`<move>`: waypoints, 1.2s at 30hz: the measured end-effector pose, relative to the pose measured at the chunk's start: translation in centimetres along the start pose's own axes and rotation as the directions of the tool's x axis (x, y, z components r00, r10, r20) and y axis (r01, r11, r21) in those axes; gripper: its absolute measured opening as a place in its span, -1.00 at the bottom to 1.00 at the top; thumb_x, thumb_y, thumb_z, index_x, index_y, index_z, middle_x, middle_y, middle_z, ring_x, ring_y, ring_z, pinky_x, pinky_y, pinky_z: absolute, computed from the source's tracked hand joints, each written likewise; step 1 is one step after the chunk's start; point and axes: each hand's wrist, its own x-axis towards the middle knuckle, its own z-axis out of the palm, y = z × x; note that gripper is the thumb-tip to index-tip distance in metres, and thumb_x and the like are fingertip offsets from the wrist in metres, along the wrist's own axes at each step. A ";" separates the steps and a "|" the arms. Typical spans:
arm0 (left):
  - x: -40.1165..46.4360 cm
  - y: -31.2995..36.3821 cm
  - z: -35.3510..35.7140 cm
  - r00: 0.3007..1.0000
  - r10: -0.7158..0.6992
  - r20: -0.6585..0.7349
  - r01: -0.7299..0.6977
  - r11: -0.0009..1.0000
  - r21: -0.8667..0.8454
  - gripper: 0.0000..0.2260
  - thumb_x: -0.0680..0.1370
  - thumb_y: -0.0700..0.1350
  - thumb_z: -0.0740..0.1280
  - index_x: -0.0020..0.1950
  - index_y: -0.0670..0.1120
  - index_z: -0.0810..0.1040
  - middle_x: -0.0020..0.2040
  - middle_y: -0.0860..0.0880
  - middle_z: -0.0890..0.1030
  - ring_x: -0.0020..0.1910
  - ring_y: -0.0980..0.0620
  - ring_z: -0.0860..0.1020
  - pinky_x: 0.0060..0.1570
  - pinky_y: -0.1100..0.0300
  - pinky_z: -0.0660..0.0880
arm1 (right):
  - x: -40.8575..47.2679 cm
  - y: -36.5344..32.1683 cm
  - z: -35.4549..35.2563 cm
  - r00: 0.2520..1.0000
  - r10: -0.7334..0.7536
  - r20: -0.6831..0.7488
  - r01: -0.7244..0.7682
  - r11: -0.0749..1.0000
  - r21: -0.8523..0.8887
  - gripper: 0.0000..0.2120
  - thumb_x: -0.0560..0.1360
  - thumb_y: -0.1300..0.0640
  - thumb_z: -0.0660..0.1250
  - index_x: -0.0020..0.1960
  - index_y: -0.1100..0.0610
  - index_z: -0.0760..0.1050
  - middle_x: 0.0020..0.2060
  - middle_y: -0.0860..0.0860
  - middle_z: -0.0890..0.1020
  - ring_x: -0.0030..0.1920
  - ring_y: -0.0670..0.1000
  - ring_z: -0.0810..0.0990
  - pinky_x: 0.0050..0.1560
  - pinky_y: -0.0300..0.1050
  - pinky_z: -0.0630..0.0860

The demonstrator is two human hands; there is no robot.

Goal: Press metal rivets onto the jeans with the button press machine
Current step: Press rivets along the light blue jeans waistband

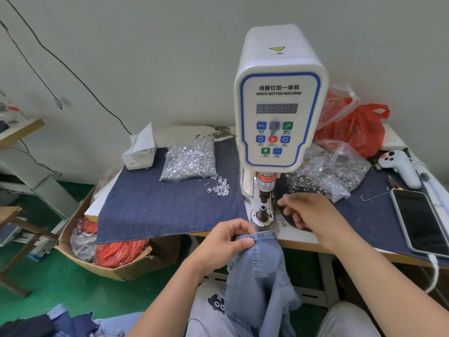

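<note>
At the near edge of the table (pixel 303 242), a white press machine (pixel 279 98) stands upright, its front panel facing the person. The panel reads "SERVO BUTTON MACHINE" under a line of Chinese characters, with a dark digit display and a blue key marked "MENU" below it. A red label on the ram carries partly legible words, "CARE OF" and "FINGER". A yellow warning triangle sits on top of the housing.

The jeans (pixel 257 271), light blue, hang down from the table edge toward the person's lap, long axis running near to far, waistband end uppermost and pointing at the lower die (pixel 263 211), just short of it. The left hand (pixel 226 244) pinches the waistband edge between thumb and curled fingers. The right hand (pixel 308 212) hovers to the right of the die, above the table, fingers loosely bent and blurred; whether it holds a rivet cannot be told. It is apart from the jeans.

Left of the machine, a clear bag of silver rivets (pixel 190 159) lies on dark denim cloth (pixel 170 205), with a few loose rivets (pixel 218 188) beside it. Right of the machine lies a bag of metal rings (pixel 340 169), a red plastic bag (pixel 357 132) beyond it, and a phone (pixel 422 220) at the far right.
</note>
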 end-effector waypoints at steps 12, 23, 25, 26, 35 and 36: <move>1.2 -0.1 0.6 0.999 0.030 -0.029 -0.028 0.995 0.097 -0.89 0.65 -0.23 0.42 0.09 -0.03 0.67 0.08 0.01 0.72 0.10 0.09 0.66 0.17 0.15 0.58 | 0.3 3.4 -2.5 0.828 -0.117 0.549 0.397 0.813 -0.427 -0.90 0.58 0.09 0.44 -0.02 0.08 0.55 -0.21 -0.19 0.58 -0.21 -0.24 0.47 -0.12 -0.35 0.41; 5.6 -1.4 -6.3 0.667 0.161 -0.728 0.329 0.812 0.481 -0.86 0.65 -0.14 0.36 0.20 -0.08 0.60 0.11 -0.04 0.64 0.06 -0.01 0.60 0.08 0.12 0.46 | 0.2 4.5 -2.0 0.909 -0.175 0.377 0.362 0.781 -0.509 -0.91 0.56 0.16 0.43 -0.09 0.06 0.54 -0.24 -0.12 0.59 -0.28 -0.25 0.46 -0.18 -0.33 0.43; 6.5 -1.7 -6.9 0.647 0.139 -0.750 0.389 0.786 0.481 -0.85 0.66 -0.13 0.35 0.21 -0.09 0.61 0.13 -0.06 0.67 0.11 -0.07 0.61 0.05 0.12 0.41 | 0.1 4.5 -1.9 0.910 -0.176 0.376 0.365 0.769 -0.524 -0.92 0.55 0.16 0.44 -0.08 0.06 0.54 -0.24 -0.13 0.59 -0.28 -0.25 0.46 -0.18 -0.33 0.43; 6.9 -1.8 -7.0 0.640 0.131 -0.757 0.410 0.774 0.482 -0.84 0.66 -0.11 0.35 0.21 -0.08 0.62 0.13 -0.06 0.67 0.11 -0.08 0.61 0.03 0.13 0.40 | 0.1 4.4 -1.8 0.910 -0.176 0.376 0.366 0.766 -0.528 -0.92 0.55 0.15 0.45 -0.08 0.07 0.55 -0.23 -0.13 0.59 -0.27 -0.24 0.46 -0.17 -0.32 0.43; 8.0 -1.5 -6.8 0.608 0.132 -0.783 0.502 0.700 0.508 -0.83 0.67 0.02 0.36 0.16 0.03 0.71 0.16 -0.02 0.67 0.15 -0.13 0.62 -0.04 0.07 0.43 | 0.2 4.4 -1.9 0.915 -0.159 0.370 0.353 0.761 -0.545 -0.91 0.56 0.09 0.45 -0.06 0.04 0.55 -0.20 -0.12 0.60 -0.25 -0.22 0.46 -0.16 -0.30 0.43; 8.0 -1.4 -6.7 0.605 0.139 -0.784 0.500 0.699 0.510 -0.83 0.68 0.02 0.35 0.17 0.03 0.71 0.16 -0.02 0.68 0.14 -0.13 0.62 -0.04 0.07 0.42 | 0.2 4.4 -1.8 0.916 -0.155 0.369 0.349 0.761 -0.547 -0.92 0.56 0.09 0.44 -0.06 0.03 0.54 -0.19 -0.11 0.60 -0.25 -0.22 0.46 -0.15 -0.29 0.44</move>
